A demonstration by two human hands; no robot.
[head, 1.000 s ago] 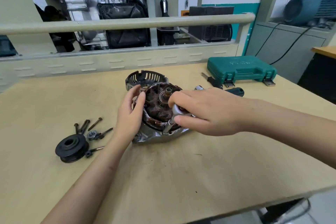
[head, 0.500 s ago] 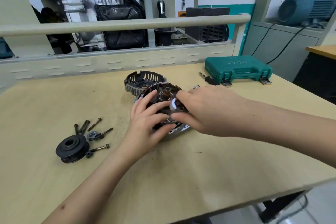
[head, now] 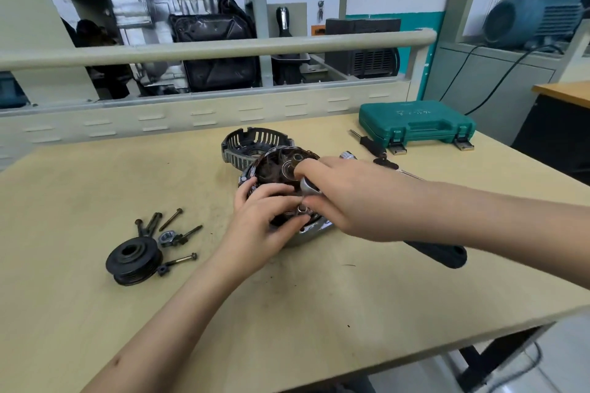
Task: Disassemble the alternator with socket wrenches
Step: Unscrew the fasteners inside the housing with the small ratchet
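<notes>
A: The alternator (head: 281,169) lay opened near the middle of the workbench (head: 95,313), windings up, directly under both hands.

B: And the grip?

A: The right hand (head: 348,198) had its fingers curled round the shiny head of the socket wrench (head: 309,186), set down on the alternator's near side. The black handle (head: 440,254) stuck out behind and right of that hand, under the forearm.

B: The left hand (head: 265,226)?

A: Fingers bent, tips meeting the right hand's at the socket, pinching at it.

B: Around them?

A: The slotted end cover (head: 252,145) sat just beyond the grip, touching the alternator. Well left of it lay the black pulley (head: 134,260), loose bolts (head: 170,220) and a nut (head: 166,237). Beyond the right wrist was a closed green tool case (head: 415,121).
</notes>
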